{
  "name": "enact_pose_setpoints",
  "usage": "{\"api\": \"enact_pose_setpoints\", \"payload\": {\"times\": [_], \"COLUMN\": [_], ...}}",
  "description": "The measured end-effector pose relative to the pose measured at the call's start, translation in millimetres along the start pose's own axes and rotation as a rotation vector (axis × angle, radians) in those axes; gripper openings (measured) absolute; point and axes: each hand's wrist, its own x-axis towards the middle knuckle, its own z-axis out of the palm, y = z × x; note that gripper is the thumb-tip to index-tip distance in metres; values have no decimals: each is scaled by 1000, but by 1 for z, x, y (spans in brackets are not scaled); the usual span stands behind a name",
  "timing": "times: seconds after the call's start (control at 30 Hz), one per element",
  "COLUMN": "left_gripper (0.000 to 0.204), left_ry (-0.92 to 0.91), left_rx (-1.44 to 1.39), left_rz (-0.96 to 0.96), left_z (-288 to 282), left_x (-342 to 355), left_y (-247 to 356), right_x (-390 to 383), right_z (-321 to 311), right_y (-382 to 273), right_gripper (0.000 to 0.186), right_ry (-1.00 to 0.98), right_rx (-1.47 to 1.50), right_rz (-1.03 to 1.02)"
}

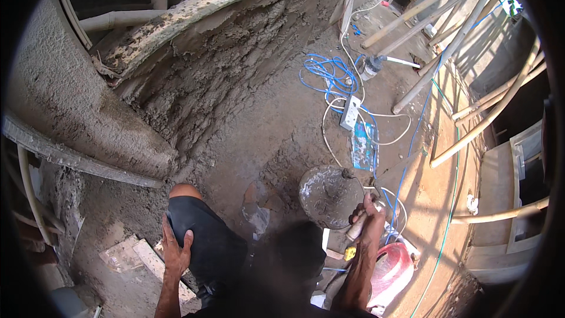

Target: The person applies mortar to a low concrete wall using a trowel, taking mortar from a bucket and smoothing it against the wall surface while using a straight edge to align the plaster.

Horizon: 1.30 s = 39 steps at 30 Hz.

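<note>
Muddy floor (253, 118) below rough wall (235, 47). Left hand (178, 246) rests unclenched on thigh (212, 229); right hand (368, 219) curls beside bucket (311, 179), hold unclear; best keep bucket steady.

The round bucket (302, 193) is smeared with matt grey mortar (332, 195), too coated to tell plastic from metal. Beyond the bucket to the left, the curved wall (235, 47) is rough, clotted and dull. Past the bucket lie smooth, plastic-sheathed blue cable (344, 85) and a white plastic power strip (350, 112). Right of the bucket, the poles (494, 214) look like bare, smooth wood; left of it, the shorts (206, 229) are matt dark cloth.
</note>
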Motion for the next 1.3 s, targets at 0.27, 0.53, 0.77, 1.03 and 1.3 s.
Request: {"api": "enact_pose_setpoints", "payload": {"times": [0.27, 0.53, 0.77, 1.03, 1.3], "left_gripper": [94, 87, 60, 68, 72], "left_ry": [-208, 168, 1038, 1402, 1629], "left_rx": [-279, 167, 627, 946, 722], "left_rz": [-463, -580, 122, 859, 1455], "left_z": [-40, -92, -219, -311, -383], "left_x": [-132, -125, -48, 30, 135], "left_y": [-7, -19, 140, 310, 407], "right_x": [131, 182, 211, 257, 135], "right_z": [104, 109, 81, -6, -82], "right_y": [94, 155, 171, 227, 191], "right_gripper": [24, 28, 37, 50, 39], "right_ry": [-288, -272, -311, 166, -177], "right_rx": [-20, -63, -359, -1008, -872], "right_rz": [138, 230, 73, -706, -406]}}
